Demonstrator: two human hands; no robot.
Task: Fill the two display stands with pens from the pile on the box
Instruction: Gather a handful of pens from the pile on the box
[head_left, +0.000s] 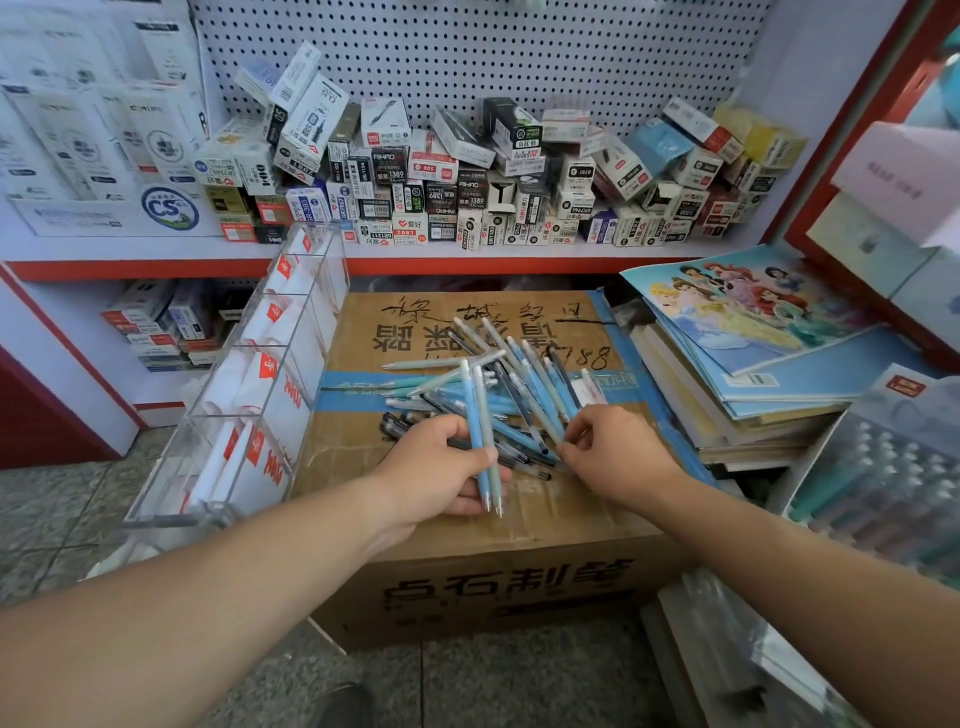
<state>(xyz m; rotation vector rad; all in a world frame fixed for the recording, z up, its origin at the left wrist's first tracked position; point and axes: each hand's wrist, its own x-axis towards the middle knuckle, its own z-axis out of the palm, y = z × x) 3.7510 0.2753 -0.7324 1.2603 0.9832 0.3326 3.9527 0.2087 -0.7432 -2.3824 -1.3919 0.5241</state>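
- Display stand (249, 374): clear plastic, stepped, split into compartments running from near to far; it leans against the left side of the box. Each compartment holds white paper inserts with red print. No pens are visible inside it.
- A second display stand cannot be made out with certainty; a clear container with blurred contents sits at the near right edge.
- Box (467, 530): brown corrugated cardboard, rectangular, sealed with blue tape across the top, black printed and handwritten characters on the top and near face. It stands on a speckled stone floor.
- Pile of pens (524, 384): lies on the box top, centre to far side. Slim, straight barrels in light blue, mint, white and black, crossing each other at loose angles.
- Left hand (436, 467): fingers curled shut around two pens (485, 431), one blue and one pale grey-green, held side by side with tips pointing near and caps pointing far. The hand sits at the near left edge of the pile.
- Right hand (618, 452): thumb and fingertips pinched together on the near ends of pens at the near right edge of the pile; which pen is gripped cannot be told.
- Shelf (467, 260): red-edged, behind the box, stacked with small cardboard pen cartons below a white pegboard.
- Stack of books (753, 364): flat, glossy covers, right of the box.
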